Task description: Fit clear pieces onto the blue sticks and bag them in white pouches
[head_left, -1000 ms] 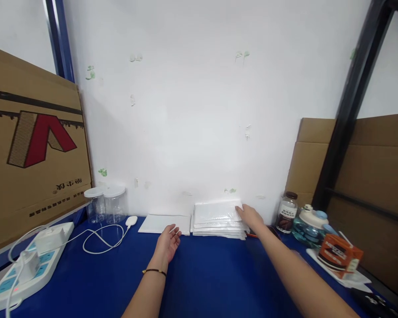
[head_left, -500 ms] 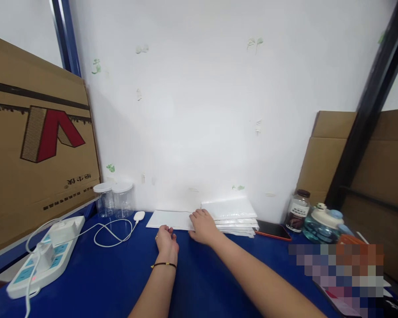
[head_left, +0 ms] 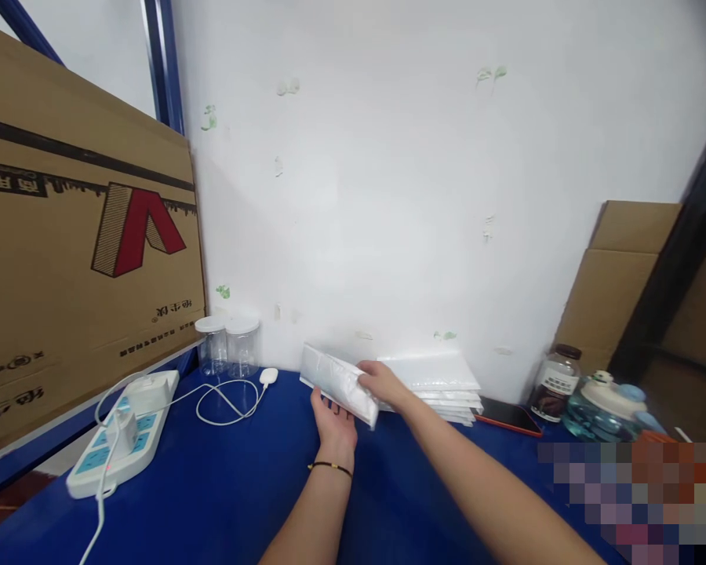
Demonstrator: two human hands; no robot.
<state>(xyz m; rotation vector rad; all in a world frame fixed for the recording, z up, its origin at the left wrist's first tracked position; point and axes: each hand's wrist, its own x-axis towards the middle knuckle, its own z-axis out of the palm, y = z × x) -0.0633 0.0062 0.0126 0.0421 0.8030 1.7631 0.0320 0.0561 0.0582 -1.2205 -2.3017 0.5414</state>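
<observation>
A white plastic-looking packet (head_left: pixel 336 380) is tilted up off the blue table in front of the wall. My right hand (head_left: pixel 382 383) grips its right part, fingers closed over the upper edge. Below the packet is my left hand (head_left: pixel 334 424), palm up with fingers apart, their tips partly hidden under it; it supports the packet from beneath. Right behind my right hand lies a stack of similar white packets (head_left: pixel 435 373).
At the left stand two clear jars (head_left: pixel 242 351), a white cable with a small puck (head_left: pixel 268 377), a power strip (head_left: pixel 126 439) and a big carton (head_left: pixel 82 235). A phone (head_left: pixel 509 416), a brown-lidded jar (head_left: pixel 556 384) and a teal bottle (head_left: pixel 603 408) are at the right.
The packet that lay flat left of the stack is now lifted and tilted, with my right hand gripping it and my left hand beneath. The view has shifted left.
</observation>
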